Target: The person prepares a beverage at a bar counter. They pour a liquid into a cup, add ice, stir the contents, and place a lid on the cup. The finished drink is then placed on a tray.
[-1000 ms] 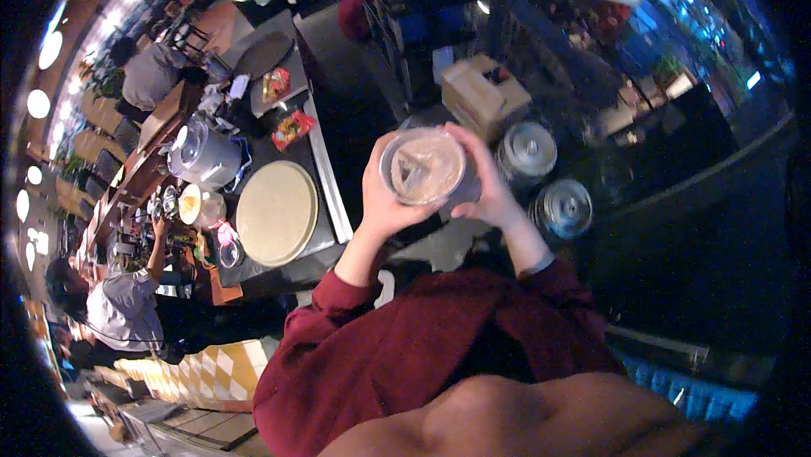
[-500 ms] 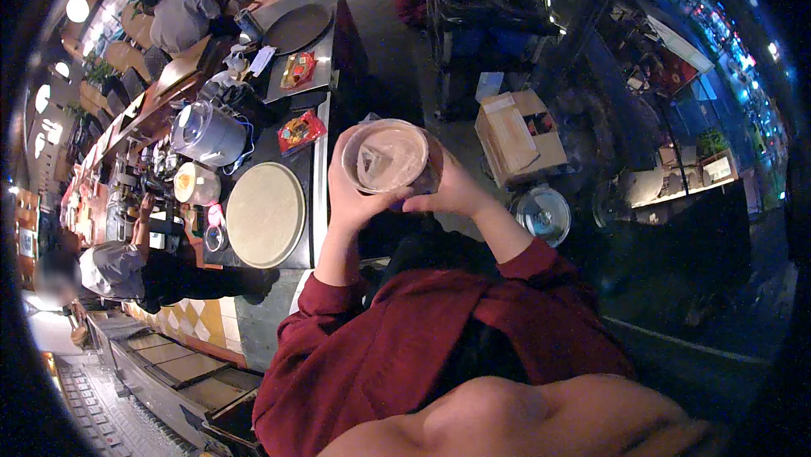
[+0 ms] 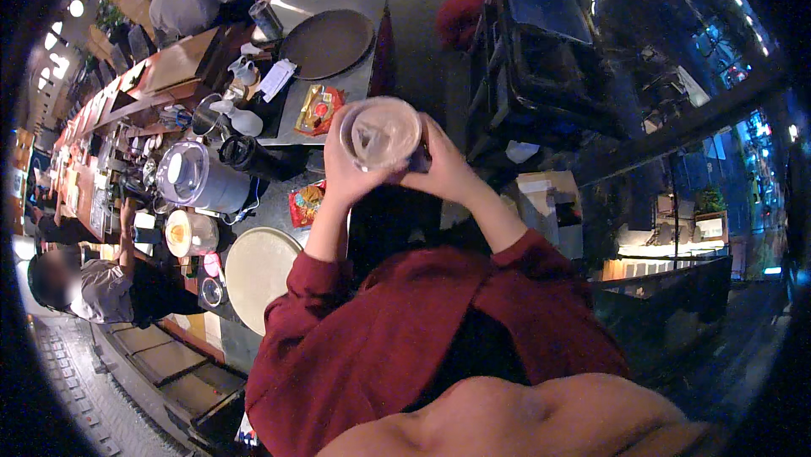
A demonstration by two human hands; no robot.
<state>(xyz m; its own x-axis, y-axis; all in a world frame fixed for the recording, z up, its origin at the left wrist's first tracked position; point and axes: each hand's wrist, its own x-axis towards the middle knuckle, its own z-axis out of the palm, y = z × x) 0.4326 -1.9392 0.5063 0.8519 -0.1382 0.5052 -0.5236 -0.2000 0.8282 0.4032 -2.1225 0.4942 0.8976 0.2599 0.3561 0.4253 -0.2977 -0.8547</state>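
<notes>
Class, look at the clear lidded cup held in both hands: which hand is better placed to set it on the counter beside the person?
Probably the left hand. It wraps the cup on the side facing the counter, which lies to the person's left. The right hand grips the far side.

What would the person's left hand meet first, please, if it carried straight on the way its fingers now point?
The left hand already wraps the clear lidded cup; its fingers point up the picture, so beyond the cup probably the red snack packet, though depth is unclear.

Clear lidded plastic cup (image 3: 382, 133), milky drink inside, held upright.
</notes>
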